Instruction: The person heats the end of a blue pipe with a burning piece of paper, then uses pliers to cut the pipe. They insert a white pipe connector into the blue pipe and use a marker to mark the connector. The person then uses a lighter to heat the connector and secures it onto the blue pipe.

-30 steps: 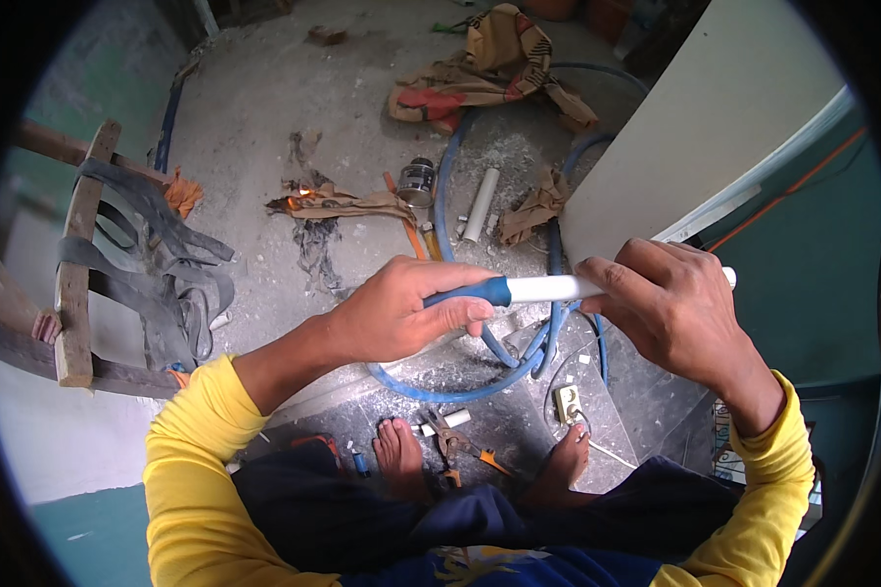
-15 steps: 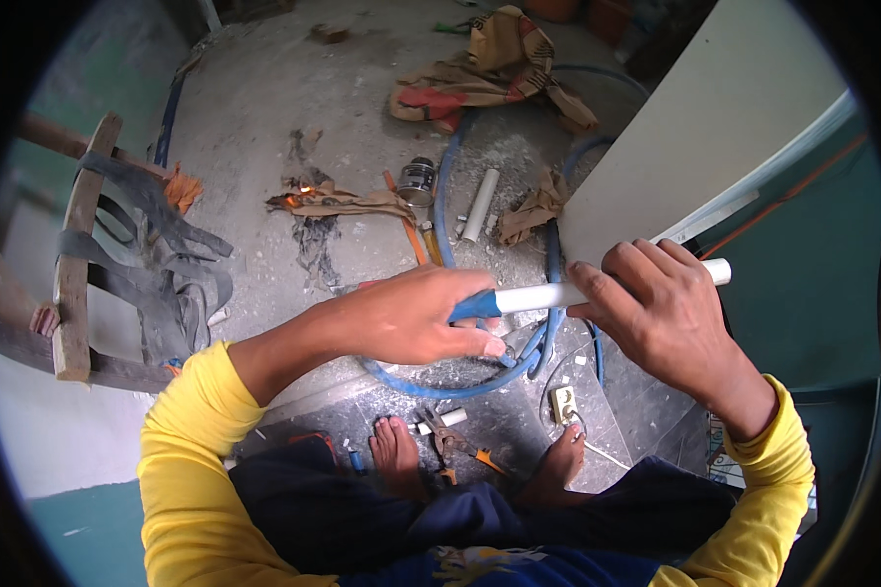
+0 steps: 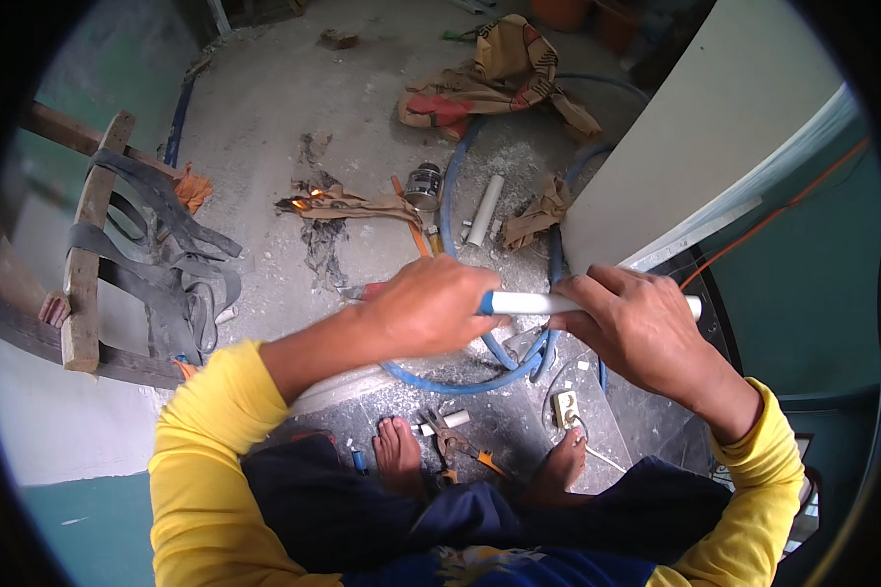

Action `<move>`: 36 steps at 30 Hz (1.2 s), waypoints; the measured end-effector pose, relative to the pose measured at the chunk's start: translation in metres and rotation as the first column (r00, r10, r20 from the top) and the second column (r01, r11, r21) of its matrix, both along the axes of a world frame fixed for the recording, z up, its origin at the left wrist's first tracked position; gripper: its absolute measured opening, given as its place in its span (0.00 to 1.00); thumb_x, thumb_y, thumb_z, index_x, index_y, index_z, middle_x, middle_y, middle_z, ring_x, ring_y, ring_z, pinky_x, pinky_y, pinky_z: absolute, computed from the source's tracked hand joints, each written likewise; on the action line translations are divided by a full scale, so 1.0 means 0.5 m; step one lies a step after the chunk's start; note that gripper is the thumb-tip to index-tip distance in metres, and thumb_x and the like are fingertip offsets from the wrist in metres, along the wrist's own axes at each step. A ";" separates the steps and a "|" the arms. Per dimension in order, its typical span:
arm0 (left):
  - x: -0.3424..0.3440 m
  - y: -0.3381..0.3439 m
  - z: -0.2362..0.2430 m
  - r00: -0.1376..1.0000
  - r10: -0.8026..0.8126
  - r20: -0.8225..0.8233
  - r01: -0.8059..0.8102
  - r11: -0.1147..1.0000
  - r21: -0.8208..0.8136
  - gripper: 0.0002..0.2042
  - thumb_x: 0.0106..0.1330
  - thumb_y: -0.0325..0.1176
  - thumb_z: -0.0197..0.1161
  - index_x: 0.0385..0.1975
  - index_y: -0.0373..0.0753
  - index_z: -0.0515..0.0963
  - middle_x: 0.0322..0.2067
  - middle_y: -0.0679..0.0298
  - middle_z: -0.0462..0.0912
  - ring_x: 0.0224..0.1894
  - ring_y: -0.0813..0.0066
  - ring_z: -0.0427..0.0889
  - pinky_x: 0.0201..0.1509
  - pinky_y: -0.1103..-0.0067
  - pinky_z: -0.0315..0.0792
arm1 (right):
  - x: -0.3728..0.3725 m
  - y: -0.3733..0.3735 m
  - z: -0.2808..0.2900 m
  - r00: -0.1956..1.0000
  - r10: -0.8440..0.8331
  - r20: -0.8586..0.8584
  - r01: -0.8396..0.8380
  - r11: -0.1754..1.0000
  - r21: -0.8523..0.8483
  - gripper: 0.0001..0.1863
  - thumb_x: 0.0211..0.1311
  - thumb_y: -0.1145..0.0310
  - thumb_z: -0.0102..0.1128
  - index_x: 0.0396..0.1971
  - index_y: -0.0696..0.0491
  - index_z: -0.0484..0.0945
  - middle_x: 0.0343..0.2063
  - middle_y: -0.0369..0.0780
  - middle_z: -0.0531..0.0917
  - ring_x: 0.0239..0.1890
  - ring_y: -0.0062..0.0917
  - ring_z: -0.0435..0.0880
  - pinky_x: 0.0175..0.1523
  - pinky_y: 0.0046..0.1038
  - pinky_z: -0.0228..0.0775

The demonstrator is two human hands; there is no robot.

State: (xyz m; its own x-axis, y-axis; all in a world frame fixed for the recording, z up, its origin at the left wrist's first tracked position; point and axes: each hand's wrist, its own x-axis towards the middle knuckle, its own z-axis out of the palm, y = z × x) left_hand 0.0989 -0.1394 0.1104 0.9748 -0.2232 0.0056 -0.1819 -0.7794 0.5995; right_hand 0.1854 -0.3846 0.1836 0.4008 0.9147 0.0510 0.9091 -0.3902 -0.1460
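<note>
A white plastic pipe runs nearly level between my hands in front of me. My right hand is wrapped round its right part, and the pipe's tip pokes out beyond the knuckles. At the pipe's left end sits a blue piece, perhaps a sleeve or fitting. My left hand is closed round that blue piece and hides most of it. Below, pliers with orange-and-black handles lie between my feet, beside a short white pipe offcut.
Burning paper lies on the dusty floor, near a dark can and another white pipe. A blue hose loops below my hands. A power socket sits by my right foot. At left stands a wooden frame with black straps.
Both hands have shifted slightly, the right one a little left and down the pipe's line. Less of the blue piece shows, and the pipe lies flatter.
</note>
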 end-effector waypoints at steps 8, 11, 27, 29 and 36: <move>-0.021 -0.017 -0.019 0.995 0.092 0.028 -0.093 0.995 0.046 0.08 0.59 0.33 0.73 0.30 0.34 0.85 0.25 0.46 0.86 0.30 0.44 0.88 0.38 0.59 0.79 | -0.047 -0.003 -0.017 0.846 0.133 0.516 -0.148 0.989 -0.012 0.16 0.69 0.59 0.65 0.50 0.50 0.80 0.27 0.32 0.71 0.29 0.25 0.79 0.31 0.30 0.70; -0.011 -0.013 -0.036 0.996 0.070 0.055 -0.081 0.970 0.229 0.10 0.59 0.33 0.74 0.35 0.33 0.84 0.25 0.47 0.85 0.30 0.46 0.88 0.39 0.59 0.80 | -0.025 0.023 -0.018 0.996 -0.018 0.084 0.030 0.989 -0.145 0.15 0.73 0.55 0.62 0.48 0.50 0.81 0.27 0.39 0.78 0.28 0.37 0.85 0.32 0.40 0.75; -0.036 0.040 -0.046 0.997 -0.063 -0.047 0.052 0.978 -0.202 0.18 0.76 0.38 0.65 0.57 0.32 0.79 0.37 0.49 0.85 0.42 0.54 0.87 0.47 0.67 0.78 | 0.028 -0.035 -0.033 0.961 0.061 0.269 -0.064 0.998 0.004 0.15 0.69 0.54 0.67 0.44 0.50 0.80 0.27 0.39 0.77 0.27 0.36 0.84 0.32 0.41 0.75; -0.039 0.040 -0.069 0.997 -0.063 0.047 0.070 0.985 -0.160 0.18 0.75 0.38 0.66 0.57 0.32 0.79 0.37 0.48 0.85 0.43 0.49 0.87 0.47 0.64 0.79 | 0.035 -0.022 -0.024 0.994 0.027 0.110 -0.021 0.998 -0.058 0.15 0.70 0.54 0.66 0.42 0.50 0.79 0.27 0.40 0.79 0.26 0.40 0.84 0.31 0.42 0.75; -0.035 0.021 -0.065 0.840 0.017 0.543 0.048 0.993 -0.105 0.17 0.71 0.34 0.70 0.54 0.33 0.80 0.36 0.50 0.87 0.35 0.49 0.89 0.39 0.64 0.82 | 0.057 -0.028 0.001 0.998 0.021 -0.064 -0.022 1.000 -0.016 0.16 0.71 0.52 0.66 0.40 0.51 0.81 0.28 0.43 0.83 0.28 0.45 0.86 0.33 0.44 0.77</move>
